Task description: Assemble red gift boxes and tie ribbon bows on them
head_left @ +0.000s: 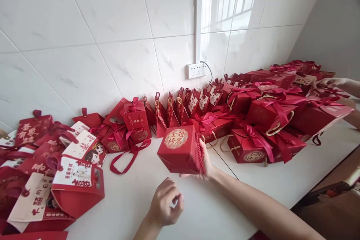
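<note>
My right hand (206, 161) grips a red gift box (180, 150) from its right side and underneath, above the white table. A round gold emblem with characters marks the box's face, and a twisted red cord hangs down its right side. Just below and left of the box, my left hand (167, 203) is curled into a loose fist, apart from it, with nothing visible in the fingers. Closest behind the held box are a red box with a ribbon (137, 122) and a row of upright red gift bags (160, 118).
Red and white gift boxes (74, 172) lie heaped on the left. A larger pile of ribboned red boxes (253, 146) runs along the right. Another person's hand (330, 82) reaches into that pile's far end. A socket strip (197, 71) is fixed to the tiled wall.
</note>
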`<state>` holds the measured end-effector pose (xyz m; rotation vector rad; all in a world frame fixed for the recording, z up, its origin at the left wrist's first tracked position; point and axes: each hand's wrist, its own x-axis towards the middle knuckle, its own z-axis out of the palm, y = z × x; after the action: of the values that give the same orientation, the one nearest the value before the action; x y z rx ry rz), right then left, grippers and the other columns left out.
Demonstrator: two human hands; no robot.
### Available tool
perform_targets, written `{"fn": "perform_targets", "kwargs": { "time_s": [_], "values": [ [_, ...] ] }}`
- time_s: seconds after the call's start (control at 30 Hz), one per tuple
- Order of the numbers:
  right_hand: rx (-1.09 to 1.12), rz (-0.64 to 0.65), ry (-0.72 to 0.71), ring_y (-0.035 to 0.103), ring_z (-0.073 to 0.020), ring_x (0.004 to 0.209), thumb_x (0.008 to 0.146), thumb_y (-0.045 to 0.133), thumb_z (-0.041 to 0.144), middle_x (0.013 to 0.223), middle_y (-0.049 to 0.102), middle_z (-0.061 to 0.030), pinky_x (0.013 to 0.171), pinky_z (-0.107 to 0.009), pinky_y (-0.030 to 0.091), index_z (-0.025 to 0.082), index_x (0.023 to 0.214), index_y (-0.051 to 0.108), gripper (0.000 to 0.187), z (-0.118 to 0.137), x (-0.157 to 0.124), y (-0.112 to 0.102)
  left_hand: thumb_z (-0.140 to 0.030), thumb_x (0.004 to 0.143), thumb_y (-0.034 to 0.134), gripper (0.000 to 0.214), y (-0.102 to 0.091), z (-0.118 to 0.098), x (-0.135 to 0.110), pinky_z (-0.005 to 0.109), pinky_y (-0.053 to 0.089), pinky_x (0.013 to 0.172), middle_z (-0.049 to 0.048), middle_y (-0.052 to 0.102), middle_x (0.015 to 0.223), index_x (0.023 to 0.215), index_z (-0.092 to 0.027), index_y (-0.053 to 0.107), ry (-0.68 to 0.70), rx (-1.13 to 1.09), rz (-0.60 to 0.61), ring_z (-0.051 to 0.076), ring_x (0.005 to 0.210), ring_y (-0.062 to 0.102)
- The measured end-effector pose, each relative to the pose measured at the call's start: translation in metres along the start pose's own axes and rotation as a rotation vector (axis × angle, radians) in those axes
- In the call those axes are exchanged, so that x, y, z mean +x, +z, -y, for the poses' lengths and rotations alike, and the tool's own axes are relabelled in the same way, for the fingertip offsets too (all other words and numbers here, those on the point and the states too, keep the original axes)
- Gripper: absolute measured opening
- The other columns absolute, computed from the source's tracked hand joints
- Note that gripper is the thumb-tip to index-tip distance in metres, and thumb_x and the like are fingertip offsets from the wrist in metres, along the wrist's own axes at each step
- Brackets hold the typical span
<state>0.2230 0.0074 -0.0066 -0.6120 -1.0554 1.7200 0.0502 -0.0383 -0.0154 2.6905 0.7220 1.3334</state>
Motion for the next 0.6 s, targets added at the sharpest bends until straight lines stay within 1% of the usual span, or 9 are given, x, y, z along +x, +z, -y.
{"fn": "perform_targets", "kwargs": {
  "time_s": [0.07, 0.17, 0.23, 0.27, 0.37, 0.43, 0.47, 0.53, 0.6],
  "values": [
    [0.072, 0.089, 0.067, 0.063, -0.0301, 0.105, 0.080, 0.009, 0.076, 0.106, 0.065, -0.0152, 0.069, -0.043, 0.056, 0.015, 0.113, 0.056, 0.083, 0.010, -0.004, 0.005, -0.008, 0.077, 0.041, 0.027, 0.005, 0.001, 0.002, 0.022, 0.033, 0.047, -0.0054, 0.036, 0.045, 0.058, -0.021, 0.027, -0.045, 0.063, 0.026, 0.010, 0.043, 0.035],
    [0.142, 0.148, 0.069, 0.061, -0.0287, 0.106, 0.077, 0.018, 0.079, 0.108, 0.064, -0.0160, 0.069, -0.041, 0.057, 0.015, 0.113, 0.053, 0.082, 0.021, -0.003, 0.009, -0.007, 0.079, 0.041, 0.031, 0.008, 0.001, 0.005, 0.022, 0.031, 0.045, -0.0050, 0.037, 0.043, 0.054, -0.022, 0.027, -0.088, 0.149, 0.054, 0.011, 0.042, 0.036],
    [0.220, 0.157, 0.062, 0.059, -0.0289, 0.110, 0.072, 0.023, 0.083, 0.112, 0.062, -0.0167, 0.076, -0.044, 0.056, 0.015, 0.114, 0.050, 0.084, 0.027, -0.001, 0.013, -0.007, 0.079, 0.041, 0.032, 0.008, 0.000, 0.006, 0.022, 0.031, 0.044, -0.0047, 0.039, 0.044, 0.053, -0.022, 0.030, -0.122, 0.198, 0.069, 0.010, 0.043, 0.038],
    [0.269, 0.152, 0.050, 0.058, -0.0284, 0.111, 0.071, 0.025, 0.084, 0.115, 0.060, -0.0167, 0.082, -0.045, 0.054, 0.016, 0.115, 0.048, 0.084, 0.030, -0.001, 0.016, -0.008, 0.080, 0.042, 0.032, 0.008, 0.000, 0.007, 0.022, 0.031, 0.044, -0.0046, 0.040, 0.044, 0.053, -0.022, 0.031, -0.136, 0.218, 0.074, 0.010, 0.043, 0.038],
    [0.404, 0.106, -0.024, 0.056, -0.0256, 0.115, 0.073, 0.024, 0.082, 0.123, 0.056, -0.0149, 0.102, -0.044, 0.042, 0.016, 0.118, 0.045, 0.083, 0.042, -0.013, 0.026, -0.009, 0.081, 0.042, 0.032, 0.005, -0.001, 0.008, 0.021, 0.032, 0.045, -0.0048, 0.042, 0.045, 0.052, -0.021, 0.035, -0.149, 0.254, 0.074, 0.010, 0.042, 0.040],
    [0.442, 0.063, -0.073, 0.056, -0.0252, 0.116, 0.074, 0.019, 0.081, 0.126, 0.055, -0.0145, 0.107, -0.044, 0.037, 0.016, 0.122, 0.043, 0.084, 0.048, -0.036, 0.030, -0.010, 0.081, 0.043, 0.032, 0.002, -0.003, 0.010, 0.022, 0.033, 0.046, -0.0047, 0.042, 0.044, 0.052, -0.021, 0.037, -0.124, 0.251, 0.070, 0.010, 0.042, 0.041],
    [0.439, 0.037, -0.088, 0.056, -0.0259, 0.115, 0.074, 0.016, 0.081, 0.125, 0.055, -0.0148, 0.106, -0.046, 0.037, 0.016, 0.124, 0.042, 0.086, 0.050, -0.053, 0.029, -0.011, 0.082, 0.044, 0.032, 0.002, -0.006, 0.012, 0.022, 0.034, 0.046, -0.0046, 0.043, 0.044, 0.051, -0.021, 0.038, -0.100, 0.238, 0.068, 0.010, 0.042, 0.041],
    [0.399, -0.029, -0.106, 0.058, -0.0283, 0.112, 0.072, 0.012, 0.084, 0.122, 0.057, -0.0152, 0.101, -0.051, 0.041, 0.018, 0.125, 0.043, 0.090, 0.050, -0.095, 0.022, -0.013, 0.082, 0.046, 0.033, 0.006, -0.018, 0.016, 0.023, 0.035, 0.047, -0.0043, 0.043, 0.043, 0.050, -0.021, 0.039, -0.035, 0.186, 0.073, 0.011, 0.042, 0.042],
    [0.335, -0.090, -0.120, 0.058, -0.0312, 0.112, 0.068, 0.014, 0.087, 0.119, 0.060, -0.0146, 0.094, -0.055, 0.044, 0.021, 0.122, 0.048, 0.092, 0.049, -0.144, 0.011, -0.012, 0.082, 0.046, 0.034, 0.016, -0.036, 0.023, 0.022, 0.036, 0.047, -0.0038, 0.043, 0.043, 0.050, -0.020, 0.039, 0.034, 0.102, 0.085, 0.011, 0.042, 0.042]
  ]
}}
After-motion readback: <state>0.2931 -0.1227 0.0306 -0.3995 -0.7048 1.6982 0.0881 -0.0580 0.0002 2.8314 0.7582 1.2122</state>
